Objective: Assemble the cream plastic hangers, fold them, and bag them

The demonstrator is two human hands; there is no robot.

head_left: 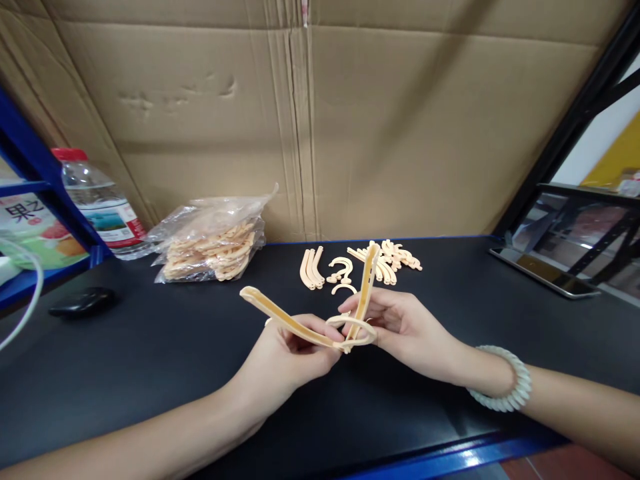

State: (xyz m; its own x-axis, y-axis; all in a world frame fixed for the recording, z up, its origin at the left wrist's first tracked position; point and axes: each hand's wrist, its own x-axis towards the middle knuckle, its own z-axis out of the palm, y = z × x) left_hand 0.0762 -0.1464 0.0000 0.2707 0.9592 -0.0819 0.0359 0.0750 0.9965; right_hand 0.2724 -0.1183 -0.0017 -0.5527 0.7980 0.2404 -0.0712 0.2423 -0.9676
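My left hand (287, 357) is closed on a long curved cream plastic strip (280, 313) that runs up and to the left from my fingers. My right hand (403, 327) pinches a second cream strip (367, 277) standing nearly upright, with a small cream hook loop (353, 325) at its base. The two strips meet between my hands just above the black tabletop (150, 360). A pale bead bracelet (505, 387) circles my right wrist.
Loose cream strips and hooks (350, 267) lie behind my hands. A clear bag of the same parts (215, 243) sits back left, beside a water bottle (97, 200) and a black oval object (83, 300). A tablet (565, 240) leans at right. Cardboard (320, 120) lines the back.
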